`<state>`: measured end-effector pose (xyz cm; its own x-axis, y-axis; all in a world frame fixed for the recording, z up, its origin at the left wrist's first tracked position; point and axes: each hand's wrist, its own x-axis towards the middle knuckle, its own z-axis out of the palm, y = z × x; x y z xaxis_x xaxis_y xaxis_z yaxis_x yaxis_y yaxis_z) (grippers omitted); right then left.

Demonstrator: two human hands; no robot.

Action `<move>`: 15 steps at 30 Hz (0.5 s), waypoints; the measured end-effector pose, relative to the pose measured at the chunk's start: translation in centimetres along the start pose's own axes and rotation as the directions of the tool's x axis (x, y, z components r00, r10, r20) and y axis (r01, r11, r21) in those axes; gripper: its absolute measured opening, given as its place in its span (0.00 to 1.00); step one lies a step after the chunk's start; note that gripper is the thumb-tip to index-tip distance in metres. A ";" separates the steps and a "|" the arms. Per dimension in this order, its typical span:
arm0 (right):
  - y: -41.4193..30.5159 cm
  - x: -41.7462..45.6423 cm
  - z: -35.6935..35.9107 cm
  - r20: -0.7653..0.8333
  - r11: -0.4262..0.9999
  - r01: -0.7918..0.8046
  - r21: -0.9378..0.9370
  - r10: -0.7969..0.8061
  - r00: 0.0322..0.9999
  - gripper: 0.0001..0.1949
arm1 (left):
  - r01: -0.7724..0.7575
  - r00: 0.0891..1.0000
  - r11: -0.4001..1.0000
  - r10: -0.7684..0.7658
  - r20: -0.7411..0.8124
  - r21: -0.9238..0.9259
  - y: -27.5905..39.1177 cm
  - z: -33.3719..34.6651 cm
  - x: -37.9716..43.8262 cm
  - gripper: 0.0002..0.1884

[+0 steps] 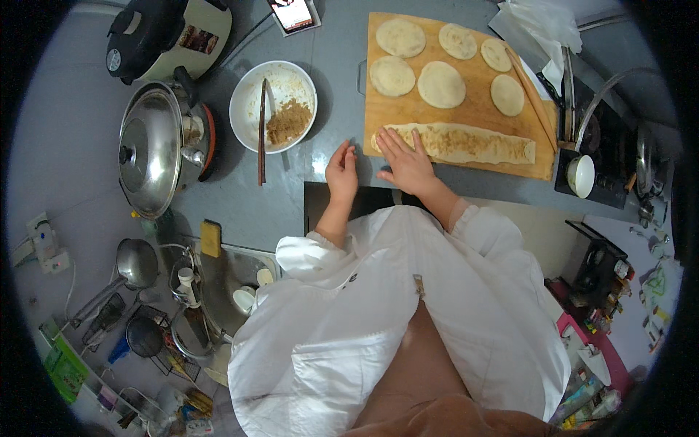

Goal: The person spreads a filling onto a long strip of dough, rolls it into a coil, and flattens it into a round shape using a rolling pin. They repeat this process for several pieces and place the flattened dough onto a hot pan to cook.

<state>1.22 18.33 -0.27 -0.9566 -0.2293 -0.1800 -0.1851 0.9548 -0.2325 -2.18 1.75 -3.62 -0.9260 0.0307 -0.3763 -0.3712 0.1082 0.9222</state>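
Note:
A long flat strip of dough, spread with a brown crumbly filling, lies along the near edge of a wooden board. My right hand rests with spread fingers on the strip's left end. My left hand is over the counter left of the board, fingers slightly curled, holding nothing. Several round flat dough pieces lie on the board's far part, with a wooden rolling pin slanting at its right. A white bowl holds brown filling, a pair of dark chopsticks laid across it.
A lidded steel pot and an electric cooker stand at left, a phone at the far edge. A sink with a sponge is lower left. Right of the board are a hob and a small white bowl.

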 end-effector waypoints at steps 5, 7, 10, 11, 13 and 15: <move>1.4 0.5 -0.5 -0.019 0.998 0.053 0.034 -0.053 0.998 0.37 | -0.110 0.994 0.988 0.109 0.016 0.105 0.0 0.7 0.2 0.17; 2.7 -0.3 -1.5 -0.049 0.999 0.048 0.022 -0.047 0.998 0.37 | -0.174 0.985 0.969 0.170 0.037 0.176 0.3 0.7 0.1 0.16; 4.3 -1.1 -1.6 0.082 0.995 0.103 -0.007 -0.103 0.991 0.37 | -0.307 0.952 0.891 0.289 0.102 0.336 0.7 1.2 0.0 0.16; 4.5 -0.6 -1.6 0.075 0.993 0.118 -0.008 -0.117 0.990 0.37 | -0.398 0.917 0.797 0.367 0.159 0.455 1.1 1.3 -0.2 0.17; 5.0 0.3 -1.5 0.065 0.989 0.144 -0.008 -0.144 0.987 0.37 | -0.514 0.853 0.620 0.445 0.274 0.593 2.2 1.7 -0.9 0.18; 5.4 0.4 -1.2 0.039 0.985 0.173 0.003 -0.173 0.984 0.38 | -0.578 0.807 0.491 0.465 0.365 0.652 3.1 2.2 -1.5 0.20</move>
<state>-0.39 23.59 -0.48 -0.9009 -0.3978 -0.1739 -0.3468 0.9004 -0.2628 -1.74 4.27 -0.43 -0.8944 0.4375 0.0927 0.3977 0.6832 0.6124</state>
